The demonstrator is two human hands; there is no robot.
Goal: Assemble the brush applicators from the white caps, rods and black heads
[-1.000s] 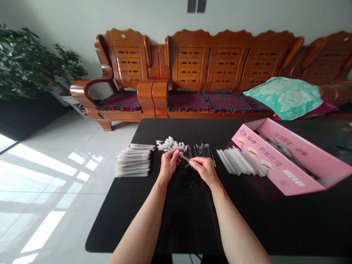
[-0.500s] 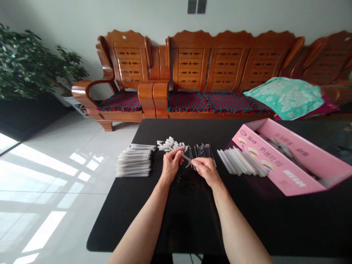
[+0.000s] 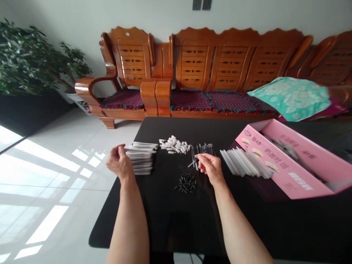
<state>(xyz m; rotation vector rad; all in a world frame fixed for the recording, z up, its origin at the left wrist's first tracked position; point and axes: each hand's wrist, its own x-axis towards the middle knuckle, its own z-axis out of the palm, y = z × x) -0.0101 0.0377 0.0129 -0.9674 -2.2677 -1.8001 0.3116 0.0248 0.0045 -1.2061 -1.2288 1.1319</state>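
My left hand (image 3: 120, 163) is at the left edge of the table, thumb and fingers pinched at the near end of a whitish pen (image 3: 141, 149) on top of a stack of similar pens (image 3: 141, 168) with dark ends. My right hand (image 3: 210, 167) is closed over the middle, fingertips on a thin pen refill (image 3: 191, 164) slanting across others. More dark-tipped refills (image 3: 206, 148) lie just behind it. Small white caps (image 3: 176, 145) are heaped between the hands, further back. Nearer me is a pile of small black plugs (image 3: 186, 183).
Frosted empty pen barrels (image 3: 244, 163) lie in a row right of my right hand, against a pink cardboard box (image 3: 286, 165) with grey contents. The black table (image 3: 181, 223) faces a wooden bench (image 3: 195, 62) with a turquoise pillow (image 3: 294, 97). A potted plant (image 3: 30, 62) stands left.
My left hand has moved left from the middle to the pen stack, parting from my right hand and carrying a pen. My right hand has stayed by the refills. The view has shifted slightly.
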